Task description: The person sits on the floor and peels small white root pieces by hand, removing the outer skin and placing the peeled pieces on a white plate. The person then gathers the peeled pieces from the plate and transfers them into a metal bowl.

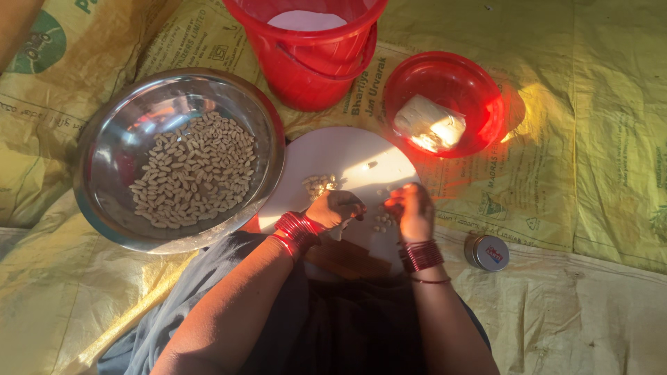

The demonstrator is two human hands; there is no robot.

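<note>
Small pale peanuts (381, 221) are pinched by the curled fingers of the left hand (338, 209) and right hand (413, 210) over the white round board (347, 156).

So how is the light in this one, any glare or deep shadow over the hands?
Head view: low warm sun from the right, hot glare inside the round red plastic bowl and on the yellow woven sack sheet; left hand and right hand half-shadowed over the round white board; lap nearly black; reflections in the round steel bowl.
</note>
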